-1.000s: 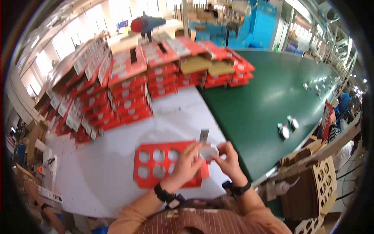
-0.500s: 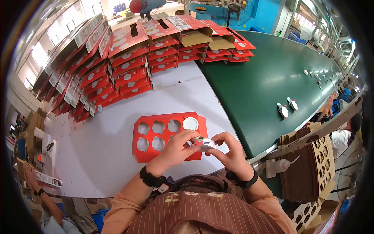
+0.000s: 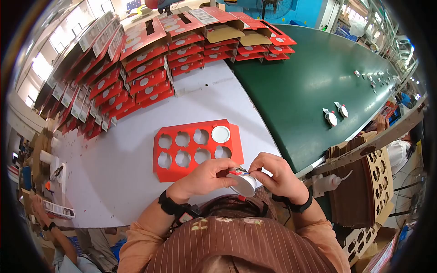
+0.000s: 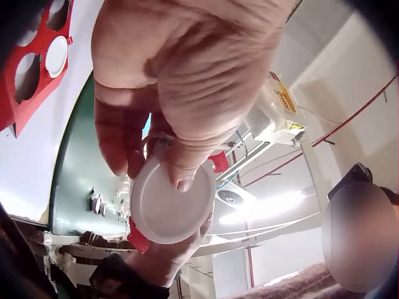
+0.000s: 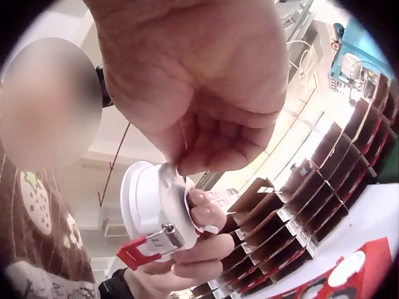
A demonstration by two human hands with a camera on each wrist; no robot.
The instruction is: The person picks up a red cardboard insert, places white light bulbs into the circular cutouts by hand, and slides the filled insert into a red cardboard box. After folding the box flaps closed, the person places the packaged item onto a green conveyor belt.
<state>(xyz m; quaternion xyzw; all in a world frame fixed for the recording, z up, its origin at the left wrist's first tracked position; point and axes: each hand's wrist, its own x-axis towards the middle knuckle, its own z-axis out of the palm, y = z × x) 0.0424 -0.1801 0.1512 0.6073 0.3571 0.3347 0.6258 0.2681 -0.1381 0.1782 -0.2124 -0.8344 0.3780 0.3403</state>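
Note white round case (image 3: 243,187) with metal clasp (image 5: 169,235) and red tab (image 5: 133,252), held clear of red eight-hole tray (image 3: 167,175), near the person's edge of white table (image 3: 116,191). Gripped in left hand (image 3: 207,178), with thumb on the round face and fingers behind. Pinched at the rim by right hand (image 3: 278,175), between thumb and fingertips. Judged light and stiff; likely slick on the smooth face, possibly brittle. Best taken by the rim, sparing clasp and tab.
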